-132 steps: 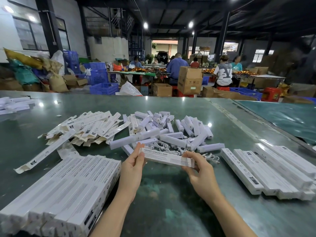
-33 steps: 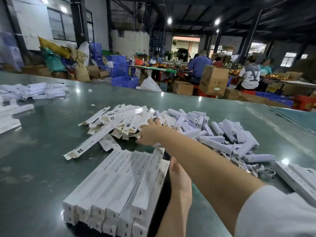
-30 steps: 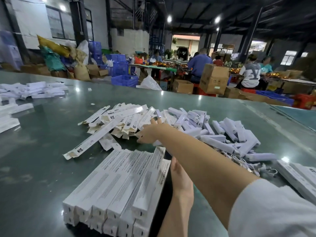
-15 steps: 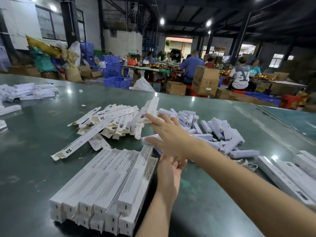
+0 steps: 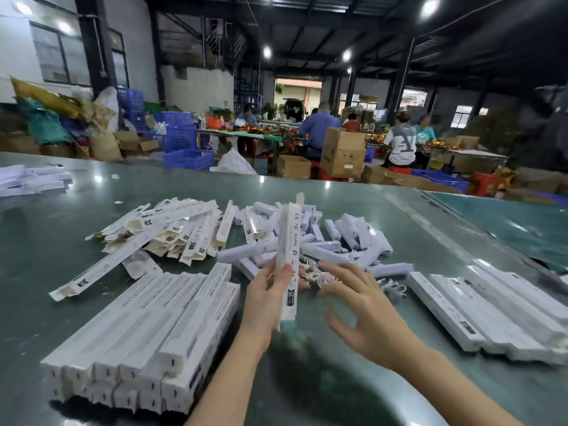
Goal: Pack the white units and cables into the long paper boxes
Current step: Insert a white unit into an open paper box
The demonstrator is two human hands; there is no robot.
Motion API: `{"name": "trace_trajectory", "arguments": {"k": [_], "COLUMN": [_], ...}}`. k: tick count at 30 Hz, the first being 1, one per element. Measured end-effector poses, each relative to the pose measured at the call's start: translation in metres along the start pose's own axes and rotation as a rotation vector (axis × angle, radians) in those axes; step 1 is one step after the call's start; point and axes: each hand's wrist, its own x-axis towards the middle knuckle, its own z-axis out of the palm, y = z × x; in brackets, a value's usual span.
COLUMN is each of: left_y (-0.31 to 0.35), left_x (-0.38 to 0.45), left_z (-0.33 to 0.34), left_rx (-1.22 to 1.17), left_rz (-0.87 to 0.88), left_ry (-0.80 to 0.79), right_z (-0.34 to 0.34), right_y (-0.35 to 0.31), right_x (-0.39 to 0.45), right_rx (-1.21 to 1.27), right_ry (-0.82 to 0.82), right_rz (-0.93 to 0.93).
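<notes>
1. Your green table (image 5: 46,241) carries everything, running from the near edge to the far side.
2. A stack of closed long boxes (image 5: 147,333) lies near left; another batch of boxes (image 5: 498,312) lies near right.
3. Flat unfolded boxes (image 5: 159,232) are heaped at far left of centre, touching the loose white units (image 5: 353,238) piled at centre.
4. Your left hand (image 5: 264,305) grips one long paper box (image 5: 289,259), held almost upright, thumb across its front face and fingers behind it.
5. Your right hand (image 5: 365,312) hovers with fingers spread, fingertips at the white cables (image 5: 319,276) tangled below the units.
</notes>
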Motion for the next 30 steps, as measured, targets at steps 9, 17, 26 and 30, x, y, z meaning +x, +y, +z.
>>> {"name": "trace_trajectory", "arguments": {"k": [9, 17, 26, 30], "left_y": [-0.004, -0.003, -0.012, -0.022], "left_x": [-0.007, -0.004, -0.015, -0.014], "left_z": [0.000, 0.003, 0.021, 0.029], "left_rx": [0.994, 1.208, 0.329, 0.221], "left_rz": [0.818, 0.881, -0.028, -0.119], "left_ry": [-0.035, 0.328, -0.191, -0.212], "right_z": [-0.015, 0.015, 0.030, 0.029], "right_y": [0.023, 0.023, 0.010, 0.010], "right_x": [0.022, 0.008, -0.005, -0.006], "right_rx": [-0.476, -0.202, 0.351, 0.396], "right_ry": [0.107, 0.313, 0.296, 0.261], "right_rz": [0.088, 0.327, 0.568, 0.558]}}
